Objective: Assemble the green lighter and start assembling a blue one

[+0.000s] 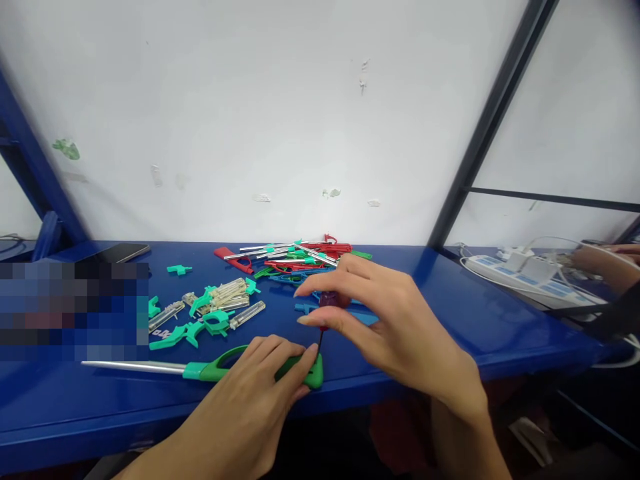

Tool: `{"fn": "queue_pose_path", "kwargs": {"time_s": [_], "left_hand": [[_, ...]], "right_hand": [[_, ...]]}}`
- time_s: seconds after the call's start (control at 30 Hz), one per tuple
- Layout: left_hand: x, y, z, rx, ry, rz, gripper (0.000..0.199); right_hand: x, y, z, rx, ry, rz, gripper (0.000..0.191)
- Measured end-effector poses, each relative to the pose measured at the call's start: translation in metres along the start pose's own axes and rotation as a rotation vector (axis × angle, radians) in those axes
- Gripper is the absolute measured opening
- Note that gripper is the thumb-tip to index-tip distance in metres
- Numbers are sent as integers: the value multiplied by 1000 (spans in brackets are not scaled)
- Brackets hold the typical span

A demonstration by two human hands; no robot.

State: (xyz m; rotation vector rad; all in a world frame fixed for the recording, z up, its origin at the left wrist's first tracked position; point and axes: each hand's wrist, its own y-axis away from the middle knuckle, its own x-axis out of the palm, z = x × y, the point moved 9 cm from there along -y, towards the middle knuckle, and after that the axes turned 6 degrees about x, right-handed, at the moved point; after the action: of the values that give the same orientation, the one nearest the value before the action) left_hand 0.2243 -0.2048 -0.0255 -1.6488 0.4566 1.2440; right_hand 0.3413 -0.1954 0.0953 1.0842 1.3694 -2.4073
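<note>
A green lighter-like body [214, 369] with a teal collar and a long silver tube [135, 367] lies along the front of the blue table. My left hand [265, 383] presses on its handle end, fingers together over it. Above that end, my right hand [380, 313] holds a dark red screwdriver [327, 313] between thumb and fingers. The screwdriver stands upright, its thin shaft reaching down to the green end beside my left fingertips. The exact contact of the tip is too small to tell.
Teal parts [191, 332] and clear lighter tanks [249, 315] lie on the left of the table [440, 340]. Red, green and blue bodies with silver tubes [285, 257] are heaped behind. A phone [123, 252] sits back left; power strips [500, 273] and another person's hand [607, 267] are right.
</note>
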Motion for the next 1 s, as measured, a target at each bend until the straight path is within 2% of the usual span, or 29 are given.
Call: {"fn": "queue_pose_path", "kwargs": {"time_s": [0.13, 0.2, 0.47, 0.6, 0.67, 0.73, 0.87, 0.93, 1.0], "left_hand": [[-2, -1, -1, 9, -11, -17, 42], [-2, -1, -1, 13, -16, -24, 41], [0, -3, 1, -5, 3, -3, 41], [-3, -3, 0, -2, 1, -8, 44], [-5, -3, 0, 0, 11, -19, 44], [-7, -4, -1, 5, 22, -35, 44], [-8, -4, -1, 2, 21, -35, 43], [-7, -4, -1, -1, 16, -20, 43], [-5, -4, -1, -1, 12, -7, 43]], "right_hand": [[4, 4, 8, -102, -276, 152, 39], [6, 5, 9, -112, -357, 177, 46], [6, -2, 0, 57, -57, -156, 9], [0, -4, -3, 85, 27, -233, 15], [0, -6, -7, 80, 8, -195, 16], [4, -8, -10, 66, -65, -100, 14], [12, -5, -11, 22, -349, 145, 38], [10, -3, -14, 55, -459, 175, 44], [5, -3, -18, 96, -478, 120, 41]]}}
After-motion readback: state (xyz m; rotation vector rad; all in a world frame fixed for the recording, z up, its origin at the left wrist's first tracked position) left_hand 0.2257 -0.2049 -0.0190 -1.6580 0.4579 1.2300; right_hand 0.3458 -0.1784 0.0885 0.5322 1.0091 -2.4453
